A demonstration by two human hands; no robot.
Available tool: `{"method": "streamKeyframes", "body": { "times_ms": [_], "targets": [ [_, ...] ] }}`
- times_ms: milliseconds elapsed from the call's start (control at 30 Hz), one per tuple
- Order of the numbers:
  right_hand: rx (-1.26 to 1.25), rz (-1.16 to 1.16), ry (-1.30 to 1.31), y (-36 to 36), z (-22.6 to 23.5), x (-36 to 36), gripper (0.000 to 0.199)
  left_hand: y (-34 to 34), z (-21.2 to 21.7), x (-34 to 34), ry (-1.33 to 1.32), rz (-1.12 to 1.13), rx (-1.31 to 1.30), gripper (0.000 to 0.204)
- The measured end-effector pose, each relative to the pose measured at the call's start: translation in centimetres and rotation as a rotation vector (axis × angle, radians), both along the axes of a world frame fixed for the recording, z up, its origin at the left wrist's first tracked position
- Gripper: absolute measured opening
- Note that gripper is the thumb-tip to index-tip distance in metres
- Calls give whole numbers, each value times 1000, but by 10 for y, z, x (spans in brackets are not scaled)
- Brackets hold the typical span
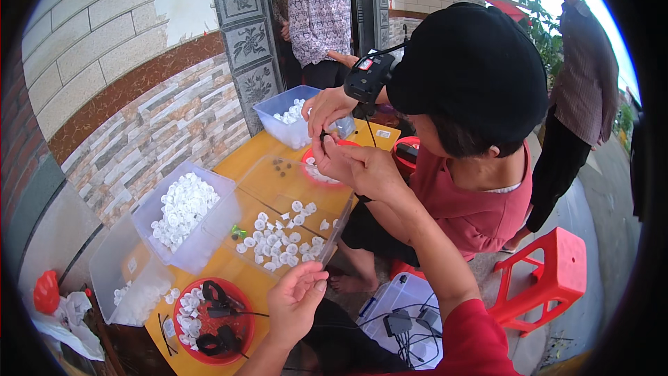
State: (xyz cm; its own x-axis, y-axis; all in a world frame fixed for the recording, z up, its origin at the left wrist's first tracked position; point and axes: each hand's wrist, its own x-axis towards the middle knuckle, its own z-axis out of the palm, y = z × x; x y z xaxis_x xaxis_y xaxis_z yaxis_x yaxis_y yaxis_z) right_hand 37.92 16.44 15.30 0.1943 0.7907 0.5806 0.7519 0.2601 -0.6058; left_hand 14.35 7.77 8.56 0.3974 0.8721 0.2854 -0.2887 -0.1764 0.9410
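Tabletop: yellow-orange, I see it running from the lower left away toward the doorway, loaded with containers.
Co-worker: black cap and pink top, bent in over the far right side of the tabletop.
Tray: clear and shallow, mid-tabletop, below the co-worker's hands and just beyond the left hand.
Near tub: translucent, left of the tray, heaped with white pieces.
Far tub: bluish, beyond the tray, also holding white pieces.
Bowl: red, near edge, left of the left hand, with white pieces and black straps inside.
Right hand: reached out to the co-worker's hands, forefinger extended at the nearer palm; I cannot tell whether it pinches anything.
Left hand: raised at the tray's near corner, fingers loosely bent, nothing that I can see in its grasp.
White pieces: small, cap-like, scattered in the tray, just past the left fingertips and well apart from the right hand.
Dark piece: tiny, between the co-worker's fingers, near the right forefinger; I cannot make out its shape.
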Motion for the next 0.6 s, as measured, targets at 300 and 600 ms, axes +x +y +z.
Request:
{"method": "streamKeyframes", "body": {
  "times_ms": [300,600],
  "targets": [
    [85,-215,-29,54,7,54,28,-35,5,-15,224,-76,-34,28],
    [143,-184,117,61,24,47,21,-30,-1,-11,226,-126,-92,30]
  ]
}}
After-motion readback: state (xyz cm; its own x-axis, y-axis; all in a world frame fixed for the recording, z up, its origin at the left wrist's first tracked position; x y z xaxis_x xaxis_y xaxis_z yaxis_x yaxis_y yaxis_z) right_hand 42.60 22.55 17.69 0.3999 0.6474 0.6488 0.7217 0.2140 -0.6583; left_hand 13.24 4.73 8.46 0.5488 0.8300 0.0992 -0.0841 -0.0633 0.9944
